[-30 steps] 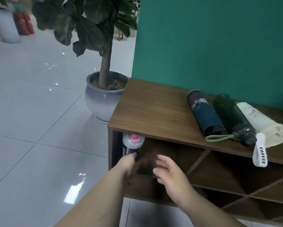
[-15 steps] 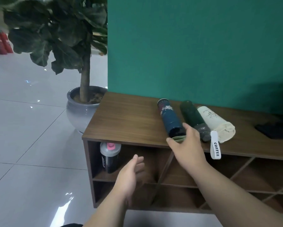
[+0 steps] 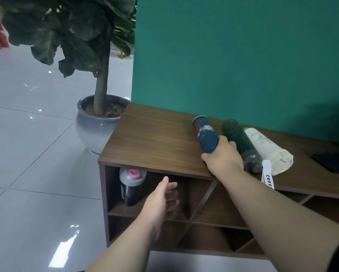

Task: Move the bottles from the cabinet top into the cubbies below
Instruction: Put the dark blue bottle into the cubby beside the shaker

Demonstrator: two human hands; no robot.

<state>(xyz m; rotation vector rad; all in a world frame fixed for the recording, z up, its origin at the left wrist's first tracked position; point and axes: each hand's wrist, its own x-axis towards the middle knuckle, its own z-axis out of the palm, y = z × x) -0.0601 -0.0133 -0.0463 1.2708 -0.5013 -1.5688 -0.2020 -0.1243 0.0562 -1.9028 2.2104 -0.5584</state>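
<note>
Right hand [image 3: 224, 160] now around blue bottle [image 3: 205, 135], left hand [image 3: 160, 201] open beside shaker [image 3: 131, 186] in cubby [image 3: 113, 211].

Dim indoor light; glare patches on floor tiles [image 3: 27, 154]; wide-angle edge bending.

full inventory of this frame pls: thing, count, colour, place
blue bottle: 1, dark blue with a pink-white print, lying on the cabinet top, leftmost of three
green bottle: 1, dark green, lying beside it
cream bottle: 1, cream, white COFFEE tag, rightmost
shaker bottle: 1, black, grey lid, pink cap, upright in top-left cubby
cabinet: 1, brown wood, against teal wall
potted plant: 1, green, grey pot, on floor left
dark object: 1, black, cabinet top far right
left hand: open, before the cubbies
right hand: closed on blue bottle's near end
</note>
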